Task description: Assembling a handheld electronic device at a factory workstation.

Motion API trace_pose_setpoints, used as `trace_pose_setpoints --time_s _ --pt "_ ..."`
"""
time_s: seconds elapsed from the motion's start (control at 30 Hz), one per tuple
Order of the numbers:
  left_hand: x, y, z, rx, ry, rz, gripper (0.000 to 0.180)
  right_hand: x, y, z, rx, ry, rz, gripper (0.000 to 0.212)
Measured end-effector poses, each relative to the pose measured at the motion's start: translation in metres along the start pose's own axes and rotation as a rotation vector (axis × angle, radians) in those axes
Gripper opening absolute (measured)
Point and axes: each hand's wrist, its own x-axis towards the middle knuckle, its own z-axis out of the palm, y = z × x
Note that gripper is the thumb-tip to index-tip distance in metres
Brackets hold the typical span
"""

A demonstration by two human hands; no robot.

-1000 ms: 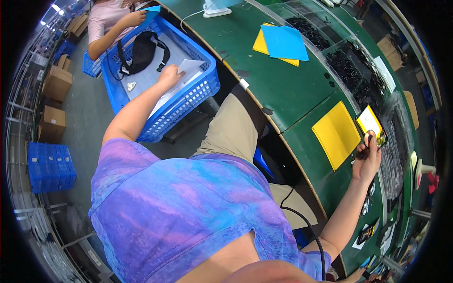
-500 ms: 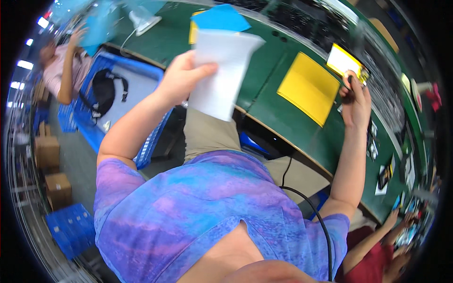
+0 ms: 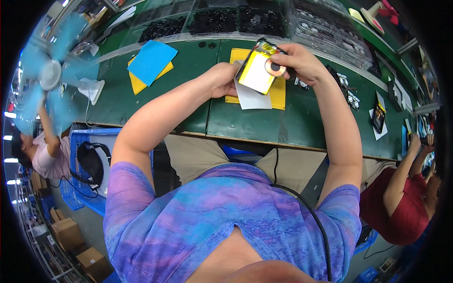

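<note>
My right hand [image 3: 298, 62] grips a battery assembly [image 3: 258, 73] by its right side. It has a bright white face, yellow edges, a black rim and a round copper coil [image 3: 275, 67]. A white sheet [image 3: 254, 99] hangs just below the assembly, and my left hand [image 3: 224, 79] is closed on its left edge, some fingers behind it. Whether assembly and sheet touch is hard to tell. Under both, a stack of yellow sheets [image 3: 279, 96] lies on the green table [image 3: 188, 111].
A blue sheet [image 3: 152, 62] overlaps yellow ones to the left, near a blue fan [image 3: 49, 75]. Clear trays of black parts [image 3: 212, 20] line the back. Another battery assembly [image 3: 378, 118] rests at right. Co-workers sit on both sides; a blue crate [image 3: 89, 200] stands left.
My left hand has brought the white sheet rightward over the yellow stack. My right hand has moved the battery assembly left, above the sheet. The whole view has turned with my head.
</note>
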Motion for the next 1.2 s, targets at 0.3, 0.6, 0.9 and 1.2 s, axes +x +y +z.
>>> trace_pose_setpoints --time_s 0.3,0.6,0.9,1.2 --pt "-0.034 0.033 -0.004 1.330 0.268 0.322 0.041 0.025 0.035 0.002 -0.151 -0.099 0.138 0.041" --pt "-0.020 0.008 -0.021 1.361 -0.124 0.862 0.102 -0.002 0.034 0.024 -1.192 0.234 -0.504 0.071" --pt "-0.011 -0.003 -0.023 1.350 -0.104 0.946 0.093 -0.011 0.026 0.026 -1.058 -0.011 -0.515 0.057" --pt "0.011 -0.004 -0.016 0.859 0.164 0.719 0.045 0.000 0.028 -0.003 -0.772 0.539 -0.418 0.028"
